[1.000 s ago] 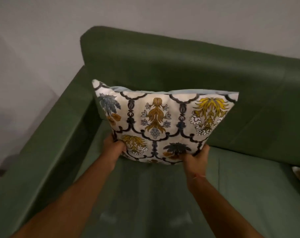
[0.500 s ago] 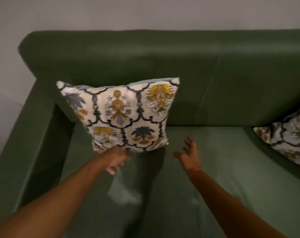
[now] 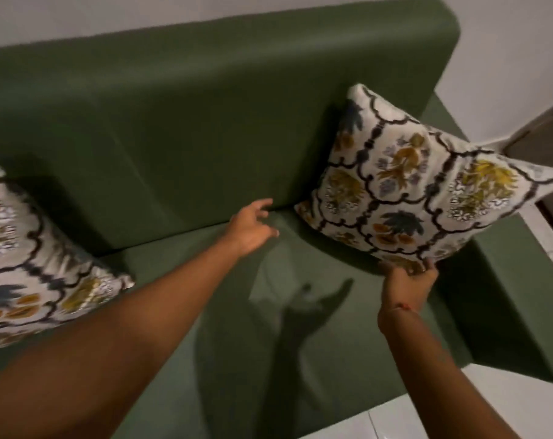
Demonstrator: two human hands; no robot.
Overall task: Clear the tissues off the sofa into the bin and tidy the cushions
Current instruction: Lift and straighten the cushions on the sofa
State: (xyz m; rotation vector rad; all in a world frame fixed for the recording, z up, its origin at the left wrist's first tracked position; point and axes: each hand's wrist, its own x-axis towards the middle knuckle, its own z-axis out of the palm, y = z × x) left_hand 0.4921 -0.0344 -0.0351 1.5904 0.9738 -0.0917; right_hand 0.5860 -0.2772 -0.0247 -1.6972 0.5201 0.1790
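Note:
A patterned white cushion (image 3: 408, 182) with yellow and blue flowers stands tilted at the right end of the green sofa (image 3: 180, 128), leaning over the right armrest. My right hand (image 3: 408, 280) grips its lower edge. My left hand (image 3: 253, 226) hovers open above the seat, just left of that cushion and apart from it. A second cushion (image 3: 25, 255) of the same pattern lies at the left end of the sofa, partly cut off by the frame edge. No tissues and no bin are in view.
The right armrest (image 3: 506, 299) runs along the sofa's side. White floor tiles (image 3: 458, 407) lie beside and in front of it. A pale wall (image 3: 490, 42) stands behind the backrest, with a dark opening at the far right (image 3: 541, 134).
My view swung from the sofa's left end to its right end. Both hands let go of the left cushion; my right hand now grips the right cushion's lower edge.

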